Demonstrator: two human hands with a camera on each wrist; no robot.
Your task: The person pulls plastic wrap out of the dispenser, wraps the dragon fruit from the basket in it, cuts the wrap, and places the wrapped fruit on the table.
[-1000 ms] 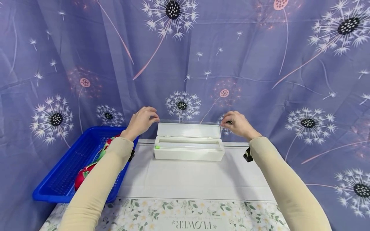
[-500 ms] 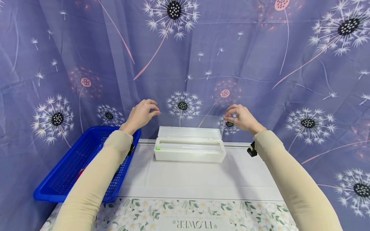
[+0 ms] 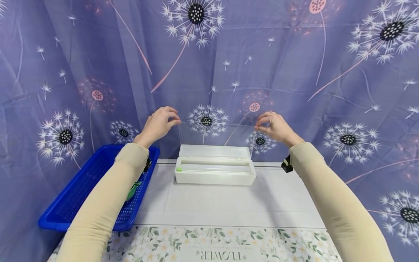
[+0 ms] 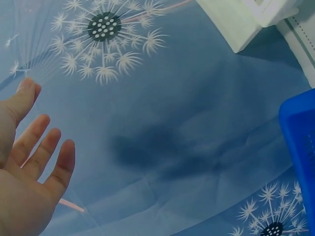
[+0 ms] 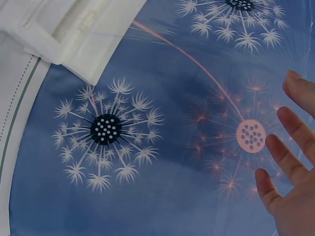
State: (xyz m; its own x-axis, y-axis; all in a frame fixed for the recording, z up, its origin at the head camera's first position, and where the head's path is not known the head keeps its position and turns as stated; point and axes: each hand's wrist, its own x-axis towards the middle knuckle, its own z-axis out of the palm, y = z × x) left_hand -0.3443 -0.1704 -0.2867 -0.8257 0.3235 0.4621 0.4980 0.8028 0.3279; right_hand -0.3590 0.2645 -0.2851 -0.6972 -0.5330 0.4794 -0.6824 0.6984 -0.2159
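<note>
Head view shows the left hand (image 3: 159, 123) and the right hand (image 3: 274, 126) raised above the far edge of the worktop (image 3: 226, 203), each pinching an upper corner of a clear film sheet (image 3: 217, 135) between thumb and forefinger. The sheet stands stretched between them and runs down to a white dispenser box (image 3: 215, 170), which sits at the far middle of the worktop with its lid tipped back against the patterned curtain (image 3: 294, 65). Judged step: drawing film out of the box, with the length partly paid out. The next move appears to call for even tension on both corners and a clean parting at the box's slot; slack or uneven pull would likely let the film fold onto itself. Wrist views show the remaining fingers (image 4: 44, 147) of the left hand and those of the right (image 5: 285, 162) spread and relaxed; the pinch itself lies outside both. Containers: the box holds a film roll, only dimly visible through its top opening. A blue basket (image 3: 78, 189) stands at the left edge of the worktop, well apart from the box; a green item (image 3: 133, 190) shows by the left sleeve, and the rest of its contents are hidden.
</note>
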